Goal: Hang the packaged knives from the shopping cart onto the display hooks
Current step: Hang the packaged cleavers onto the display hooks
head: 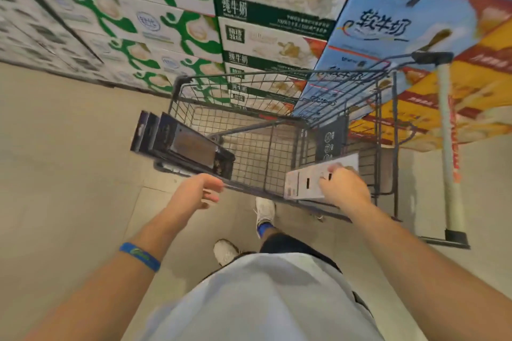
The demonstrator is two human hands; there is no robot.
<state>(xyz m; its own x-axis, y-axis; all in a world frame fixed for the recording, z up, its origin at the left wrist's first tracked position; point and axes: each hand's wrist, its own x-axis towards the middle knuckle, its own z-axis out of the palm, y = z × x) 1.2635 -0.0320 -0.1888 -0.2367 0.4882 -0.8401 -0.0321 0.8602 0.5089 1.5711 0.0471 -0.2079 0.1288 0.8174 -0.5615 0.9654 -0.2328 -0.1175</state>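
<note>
The grey wire shopping cart (277,75) stands in front of me. My left hand (201,192) is closed on the lower end of a stack of dark packaged knives (180,142), which sticks out up and left over the cart's left side and the floor. Over the cart's near rim, my right hand (343,187) grips a white packaged knife (303,181) lying flat, its pale back with small slots facing up. A dark card (331,138) stands inside the basket. No display hooks are in view.
Stacked milk cartons form a wall beyond the cart: green-and-white (144,22) at left, blue (401,16) and yellow (476,83) at right. The cart's white handle bar (450,147) runs down the right. Beige tiled floor (63,152) lies to the left; my shoes (264,210) are below.
</note>
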